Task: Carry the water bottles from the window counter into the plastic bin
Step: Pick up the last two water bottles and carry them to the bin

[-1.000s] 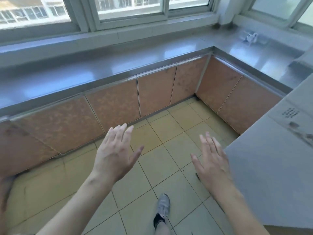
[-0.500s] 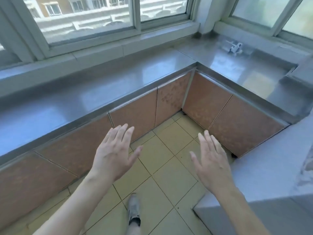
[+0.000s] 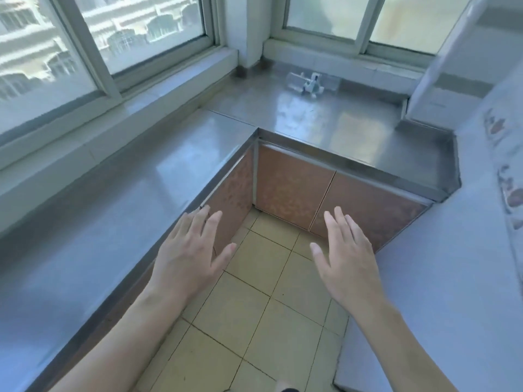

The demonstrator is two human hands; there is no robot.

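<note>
The grey stainless-steel L-shaped surface wraps the corner in front of me, running under the big sliding windows on my left and along the frosted windows ahead. Below its edge sit brownish-orange mottled cabinet doors, meeting at the inner corner. The floor of pale yellow square tiles fills the space between the cabinets and a light grey-white flat-topped unit on my right, which has a band of small reddish pattern along its far edge.

My left hand is held out flat, palm down, fingers spread, over the front edge of the surface; it holds nothing. My right hand is likewise flat and spread, empty, above the floor tiles, well apart from the left.

Far back on the surface, near the frosted windows, lie the clear plastic water bottles. They are see-through with a white part that may be a cap or label, lying on their sides and touching, too blurred and small for me to count. Both of my hands are well apart from them.
</note>
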